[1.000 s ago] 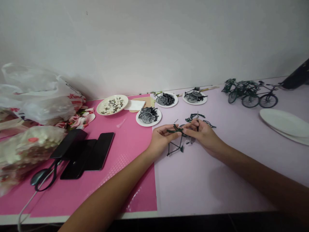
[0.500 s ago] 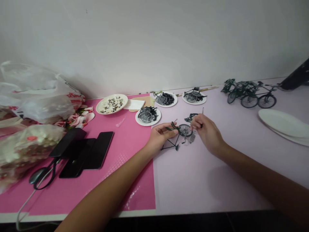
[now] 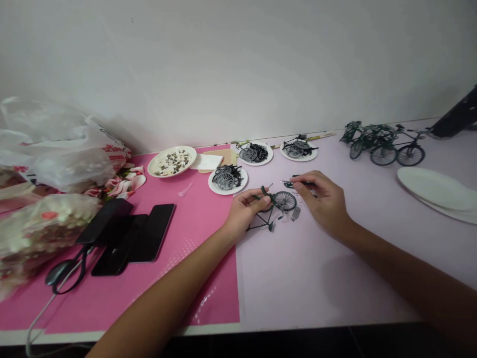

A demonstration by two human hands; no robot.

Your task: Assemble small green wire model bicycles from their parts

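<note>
My left hand point(image 3: 247, 203) is closed around the handlebar end of a dark green miniature bicycle point(image 3: 267, 222), its fingers hiding part of the frame. A spoked wheel point(image 3: 285, 201) is at the bicycle's front, just right of my fingertips. Below the wheel lies a small grey part point(image 3: 296, 214). My right hand point(image 3: 322, 195) pinches a small screwdriver point(image 3: 283, 181), whose thin metal shaft points left above the wheel. Close by its tip, partly hidden by my fingers, is a small dark green piece point(image 3: 288, 185) on the table.
White plates of miniature bicycle parts point(image 3: 244, 186) stand behind my hands. Several bicycles point(image 3: 410, 155) are at the back right, near white plates point(image 3: 436, 188). To the left are a bowl of small pieces point(image 3: 152, 169), phones point(image 3: 152, 233) and plastic bags point(image 3: 52, 144).
The screwdriver has swung from pointing up to pointing left, as my right hand turned and shifted slightly right. My left hand keeps its grip on the miniature bicycle.
</note>
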